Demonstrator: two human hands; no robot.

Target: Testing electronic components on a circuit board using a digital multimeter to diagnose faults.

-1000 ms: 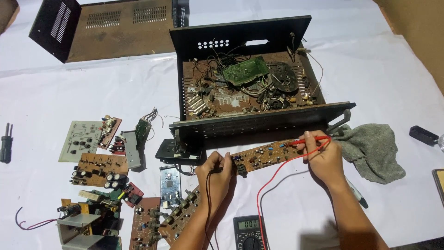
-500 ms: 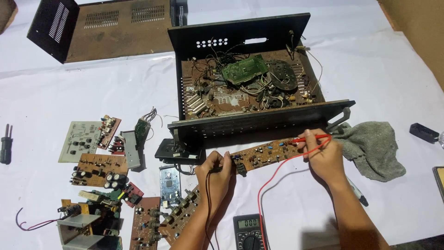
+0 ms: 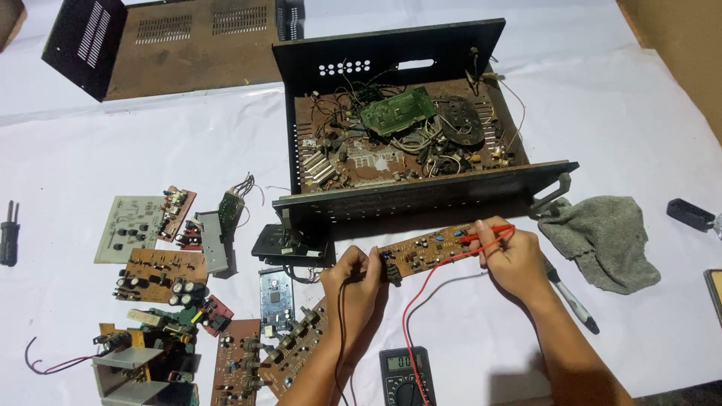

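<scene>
White cloth (image 3: pixel 647 113) covers the work surface; brown floor shows at the upper right corner. Open black amplifier chassis (image 3: pixel 398 128) sits at centre, rusty base, a green circuit board (image 3: pixel 397 110) and loose wiring inside. Its detached black perforated cover (image 3: pixel 162 41) lies at upper left. No readable labels worth noting; only a row of white dots on the chassis back wall.

Long brown circuit board (image 3: pixel 429 248) lies just in front of the chassis front panel, tilted up toward the right. Left hand (image 3: pixel 353 282) grips the board's left end, fingers curled and pressed together around a black probe lead whose wire runs down along the forearm. Right hand (image 3: pixel 511 256) pinches a red probe (image 3: pixel 489 234) between thumb and fingertips, tip laid on the board's right end; red wire loops down to a digital multimeter (image 3: pixel 406 376) at the bottom edge, between the forearms.

Left of the hands: a scatter of removed boards, including a pale board (image 3: pixel 128 225) and a brown capacitor board (image 3: pixel 158 274). Grey rag (image 3: pixel 605 237) lies right of the right hand, with a marker pen (image 3: pixel 575 301) just beside the wrist. Small screwdriver (image 3: pixel 9 233) at far left.
</scene>
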